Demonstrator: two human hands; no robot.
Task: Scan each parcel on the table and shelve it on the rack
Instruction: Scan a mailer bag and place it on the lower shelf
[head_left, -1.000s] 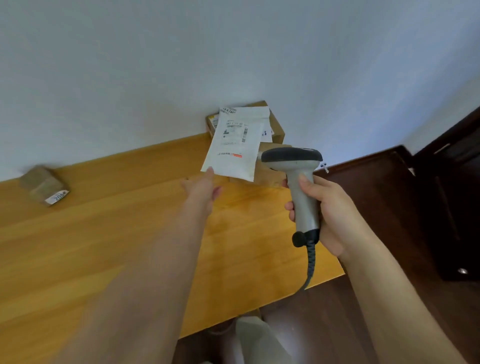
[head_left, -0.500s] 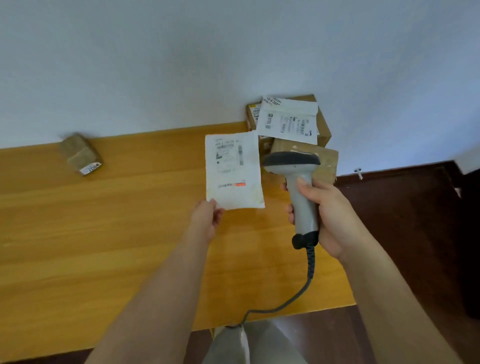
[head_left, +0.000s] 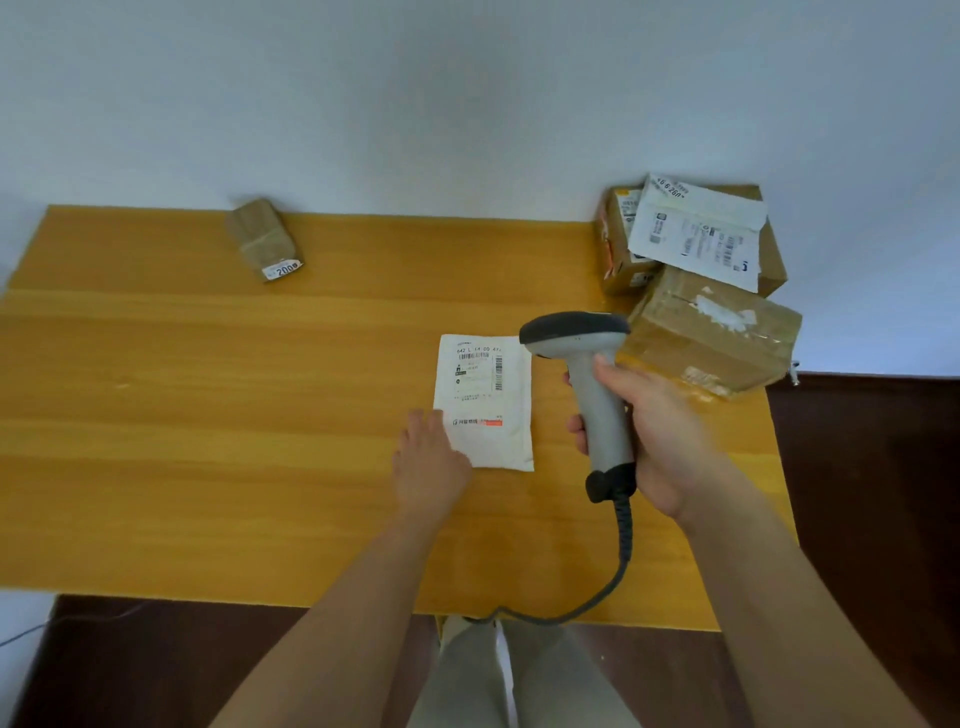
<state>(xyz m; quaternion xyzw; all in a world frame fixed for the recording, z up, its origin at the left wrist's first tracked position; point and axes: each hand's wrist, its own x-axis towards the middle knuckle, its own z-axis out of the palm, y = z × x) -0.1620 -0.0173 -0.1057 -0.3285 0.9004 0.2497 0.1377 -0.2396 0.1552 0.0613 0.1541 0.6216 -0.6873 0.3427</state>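
On the white mailer (head_left: 485, 402) under your left hand (head_left: 431, 462), the label reads roughly "647 L 14 00 47" above a barcode. The small brown packet (head_left: 264, 239) has a sticker reading "200". The white envelope (head_left: 698, 231) atop the boxes shows "260"; its finer print is illegible.

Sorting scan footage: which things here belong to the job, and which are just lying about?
Job: white mailer, scanner in right hand, left hand, small brown parcel, box pile, table.
Lying about: nothing visible.
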